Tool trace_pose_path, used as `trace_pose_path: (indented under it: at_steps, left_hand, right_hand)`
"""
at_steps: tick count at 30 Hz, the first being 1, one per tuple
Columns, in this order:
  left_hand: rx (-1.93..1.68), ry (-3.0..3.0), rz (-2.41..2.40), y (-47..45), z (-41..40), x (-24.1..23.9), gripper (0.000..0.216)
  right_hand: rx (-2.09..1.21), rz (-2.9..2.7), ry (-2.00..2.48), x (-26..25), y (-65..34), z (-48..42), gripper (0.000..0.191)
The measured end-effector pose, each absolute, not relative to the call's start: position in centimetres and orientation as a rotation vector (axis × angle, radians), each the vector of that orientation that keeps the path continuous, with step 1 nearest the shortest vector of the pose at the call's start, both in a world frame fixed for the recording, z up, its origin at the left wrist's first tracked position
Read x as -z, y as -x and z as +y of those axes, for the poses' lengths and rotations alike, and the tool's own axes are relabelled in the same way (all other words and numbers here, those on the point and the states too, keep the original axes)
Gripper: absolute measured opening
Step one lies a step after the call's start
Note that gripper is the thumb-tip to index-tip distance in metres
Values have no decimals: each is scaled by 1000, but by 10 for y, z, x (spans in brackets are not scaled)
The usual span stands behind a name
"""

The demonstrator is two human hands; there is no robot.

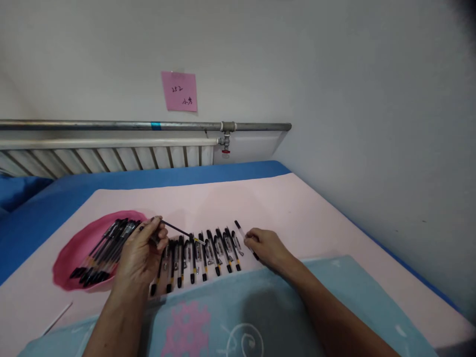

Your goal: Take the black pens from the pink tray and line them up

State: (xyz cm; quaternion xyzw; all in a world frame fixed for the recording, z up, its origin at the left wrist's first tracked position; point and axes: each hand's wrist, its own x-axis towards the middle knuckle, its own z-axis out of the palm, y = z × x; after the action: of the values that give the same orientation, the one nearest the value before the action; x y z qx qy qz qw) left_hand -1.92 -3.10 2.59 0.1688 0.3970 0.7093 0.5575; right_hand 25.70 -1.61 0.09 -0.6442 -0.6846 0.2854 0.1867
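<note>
My left hand (147, 243) pinches one end of a thin dark pen refill (176, 228), whose yellowish tip points right over a row of pens. In my right hand (267, 246), the fingers are closed on a clear pen barrel (241, 230) with black ends, slanting toward the wall. Between the hands, several black pens (213, 255) with orange bands lie side by side. Clear caps or clips and small metal clips lie among them. A pink dish (61, 270) left of my left hand holds several more black pens (111, 248).
The pink tabletop (201, 203) has a blue border (178, 176) at the back. A light-blue patterned cloth (223, 312) covers the near side. A thin white stick (57, 318) lies at left. Behind stand a radiator (104, 156) and a metal pipe (193, 126) along the wall.
</note>
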Motion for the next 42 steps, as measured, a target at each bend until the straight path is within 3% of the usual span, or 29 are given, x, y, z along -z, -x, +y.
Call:
trace_pose_path:
  at_steps: [15, 25, 28, 33, 42]
  left_hand:
    - [-1577, -453, 1002, 7, -32, -21, 17]
    - [-1382, -556, 1065, -13, -39, -19, 22]
    - [-1335, -564, 1085, -22, -42, -20, 23]
    - [-1258, -609, 1060, -40, -46, -13, 22]
    - [-1163, -668, 1051, -57, -48, -2, 23]
  right_hand:
    - [-711, -2114, 1733, 4, -250, -21, 26]
    - [-841, -2045, 1721, 0, -250, -24, 22]
    - [-985, -1916, 1625, -7, -246, -28, 20]
    - [-1517, -1714, 1282, -14, -232, -39, 23]
    - [-1681, -1678, 1276, -13, -222, -48, 12]
